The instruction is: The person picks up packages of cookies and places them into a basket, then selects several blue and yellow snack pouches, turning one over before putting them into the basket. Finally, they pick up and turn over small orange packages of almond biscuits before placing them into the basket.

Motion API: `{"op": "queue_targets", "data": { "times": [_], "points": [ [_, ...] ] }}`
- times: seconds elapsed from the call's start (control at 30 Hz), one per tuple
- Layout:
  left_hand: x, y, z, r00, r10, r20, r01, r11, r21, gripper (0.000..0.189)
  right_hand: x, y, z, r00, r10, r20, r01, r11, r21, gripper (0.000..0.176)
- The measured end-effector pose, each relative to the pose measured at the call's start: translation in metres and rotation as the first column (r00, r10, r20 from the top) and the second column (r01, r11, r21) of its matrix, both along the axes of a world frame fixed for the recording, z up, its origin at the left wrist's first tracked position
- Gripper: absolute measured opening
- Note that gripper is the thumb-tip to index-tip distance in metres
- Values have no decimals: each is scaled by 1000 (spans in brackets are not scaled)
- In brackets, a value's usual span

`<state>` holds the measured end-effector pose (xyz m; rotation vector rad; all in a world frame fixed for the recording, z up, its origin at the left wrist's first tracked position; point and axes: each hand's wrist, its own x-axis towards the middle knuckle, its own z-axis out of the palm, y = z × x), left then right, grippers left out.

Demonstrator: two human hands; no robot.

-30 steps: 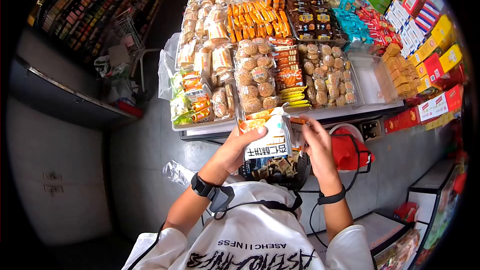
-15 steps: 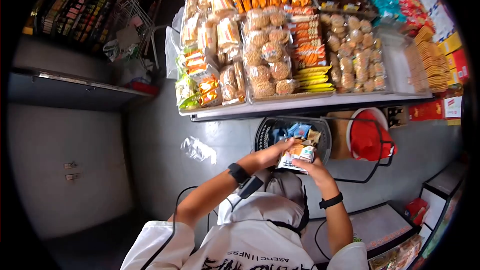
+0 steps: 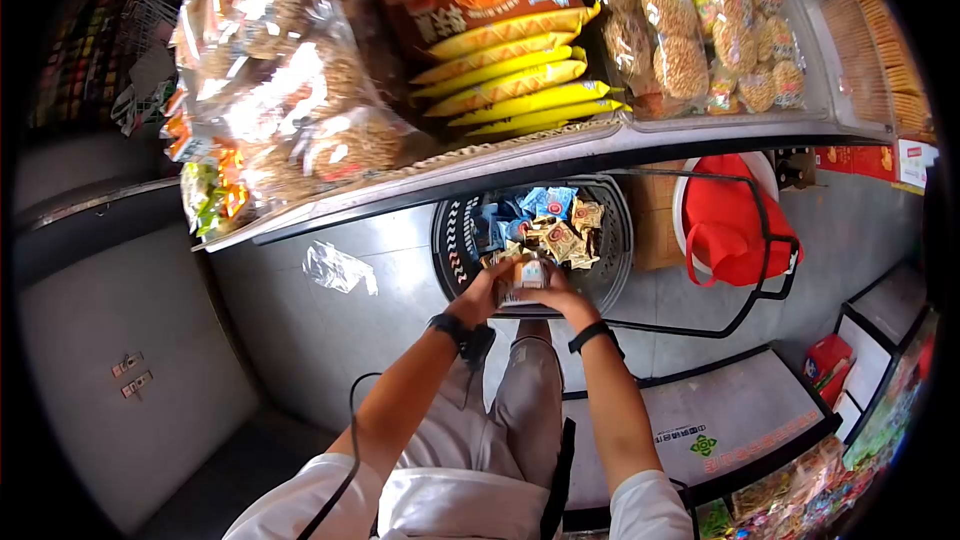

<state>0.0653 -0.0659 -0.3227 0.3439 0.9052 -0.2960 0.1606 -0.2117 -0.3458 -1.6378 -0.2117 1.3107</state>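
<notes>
Head view: hands (image 3: 487, 292) (image 3: 557, 290) low around packet (image 3: 523, 278)

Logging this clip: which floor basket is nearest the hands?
The black basket with small packets: left hand and right hand hold a packet at its near edge. The red basket sits farther right.

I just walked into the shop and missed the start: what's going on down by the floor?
A person is bent low, holding a small snack pack in both hands, the left hand and right hand on either side of it. The pack is right over a black basket of small wrapped snacks on the floor, under the edge of a shelf stacked with biscuits. A red basket stands beside it.
</notes>
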Motion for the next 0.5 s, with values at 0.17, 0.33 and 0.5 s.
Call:
{"op": "queue_targets", "data": {
  "times": [0.17, 0.33, 0.5],
  "points": [
    [-16, 9, -61, 893, 176, -414, 79, 845, 528, 73, -3, -30, -109, 888, -354, 292, 405, 904, -135, 59],
    [-41, 17, 6, 957, -154, -244, 287, 607, 741, 41, 38, -71, -52, 973, -186, 141, 205, 968, -142, 14],
    [-43, 66, 118, 948, 71, -309, 124, 813, 569, 34, 51, -81, 10, 853, -522, 8, 519, 846, -124, 19]
  ]
}}
